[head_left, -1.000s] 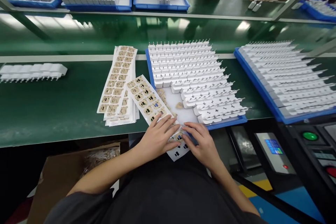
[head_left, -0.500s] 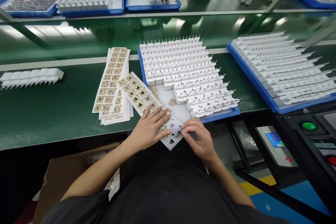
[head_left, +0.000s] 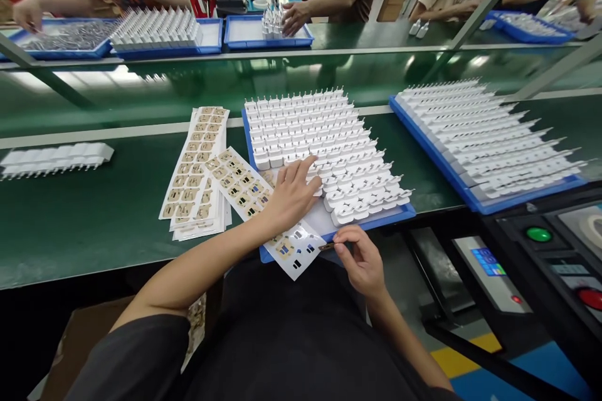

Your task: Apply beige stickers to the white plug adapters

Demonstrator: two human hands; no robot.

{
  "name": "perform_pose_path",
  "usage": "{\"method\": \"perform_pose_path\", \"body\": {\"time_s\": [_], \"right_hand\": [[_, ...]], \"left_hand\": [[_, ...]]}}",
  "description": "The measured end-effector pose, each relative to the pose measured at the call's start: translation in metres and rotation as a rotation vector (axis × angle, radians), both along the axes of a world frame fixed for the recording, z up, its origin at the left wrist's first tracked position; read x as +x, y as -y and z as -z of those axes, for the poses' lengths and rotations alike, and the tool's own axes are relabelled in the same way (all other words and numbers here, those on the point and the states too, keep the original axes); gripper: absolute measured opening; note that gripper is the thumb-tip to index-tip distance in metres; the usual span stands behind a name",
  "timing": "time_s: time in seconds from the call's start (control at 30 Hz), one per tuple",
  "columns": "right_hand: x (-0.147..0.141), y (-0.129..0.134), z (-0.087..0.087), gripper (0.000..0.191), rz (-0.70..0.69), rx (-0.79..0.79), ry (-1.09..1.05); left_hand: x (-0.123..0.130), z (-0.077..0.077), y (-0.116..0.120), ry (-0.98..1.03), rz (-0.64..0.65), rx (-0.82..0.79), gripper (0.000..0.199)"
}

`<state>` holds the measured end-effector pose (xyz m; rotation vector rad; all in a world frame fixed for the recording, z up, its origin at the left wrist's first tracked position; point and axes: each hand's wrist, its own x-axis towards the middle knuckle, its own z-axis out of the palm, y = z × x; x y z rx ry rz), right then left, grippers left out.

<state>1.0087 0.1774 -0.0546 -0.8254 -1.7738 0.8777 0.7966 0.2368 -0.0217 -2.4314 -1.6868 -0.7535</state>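
Observation:
My right hand (head_left: 361, 258) pinches a small tan and dark sticker (head_left: 326, 247) at the near edge of the tray. Beside it lies a sticker sheet (head_left: 235, 183), its near end bare white with black marks, partly under my left forearm. My left hand (head_left: 296, 193) reaches over the sheet to the white plug housings (head_left: 301, 119), which stand in rows with pins up. Its fingers are stretched and apart at the near left rows; whether they touch a housing is hidden. The blue tray (head_left: 397, 213) holds the housings.
A stack of sticker sheets (head_left: 192, 169) lies left. A second blue tray (head_left: 522, 200) of housings stands right, above a control box with a green button (head_left: 538, 234). A row of housings (head_left: 56, 158) lies far left. Co-workers handle parts across the green bench (head_left: 94, 219).
My left hand has left the sheet and moved up and right to the housings. My right hand has drawn a sticker away from the sheet. The view has tilted up.

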Motion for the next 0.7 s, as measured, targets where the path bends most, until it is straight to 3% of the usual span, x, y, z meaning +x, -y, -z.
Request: {"method": "perform_pose_path", "body": {"time_s": [0.1, 0.27, 0.37, 0.53, 0.7], "right_hand": [[-0.008, -0.001, -0.002, 0.007, -0.042, -0.039, -0.047], [-0.034, -0.002, -0.018, 0.005, -0.167, -0.097, -0.127], [-0.051, -0.003, -0.032, 0.004, -0.289, -0.098, -0.203], [-0.067, -0.003, -0.046, 0.008, -0.347, -0.085, -0.238], [-0.073, -0.001, -0.045, 0.007, -0.327, -0.114, -0.187]], "left_hand": [[-0.013, -0.004, 0.02, 0.208, 0.072, -0.038, 0.016], [-0.029, -0.008, 0.064, 1.016, 0.057, -0.298, 0.04], [-0.032, 0.001, 0.085, 1.322, 0.051, -0.354, 0.049], [-0.034, 0.015, 0.107, 1.305, 0.084, -0.399, 0.047], [-0.032, 0.019, 0.12, 1.17, 0.026, -0.212, 0.037]]}}
